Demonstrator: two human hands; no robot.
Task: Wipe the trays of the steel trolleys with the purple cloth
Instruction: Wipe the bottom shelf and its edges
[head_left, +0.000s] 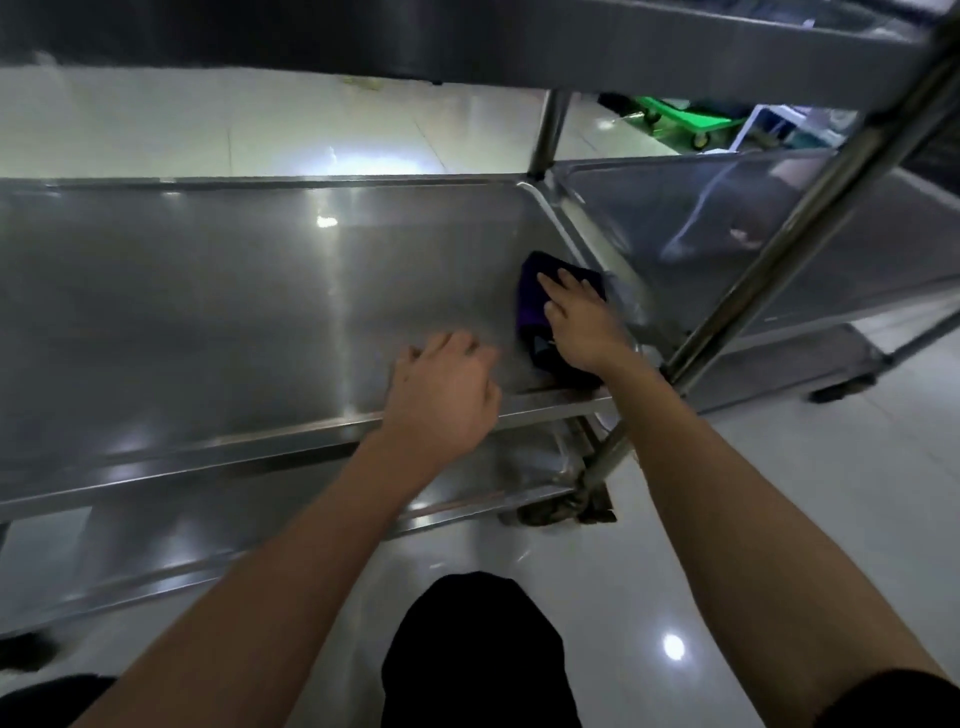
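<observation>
Purple cloth (532, 301) lies bunched on the middle tray (208, 312) of the steel trolley, in its near right corner, close to the upright post (769, 249). Your right hand (582, 322) lies flat on top of it, fingers straight and spread, pressing the cloth against the steel, so that grip is wide and pinches nothing. Part of the cloth shows beyond your fingertips and part sticks out toward the tray's front rim under your wrist. Your left hand (441, 395) rests over the front rim of the same tray, just left of the cloth and apart from it, fingers loosely bent down onto the tray surface; it holds nothing that you can see. Above, the underside of the top tray (467, 36) fills the upper edge of the view. A lower tray (156, 540) shows beneath your left forearm. To the right, a second steel trolley (701, 208) stands just beside the first, their corners nearly touching. A green wheeled cart (691, 119) sits on the pale tiled floor (649, 597) beyond.
</observation>
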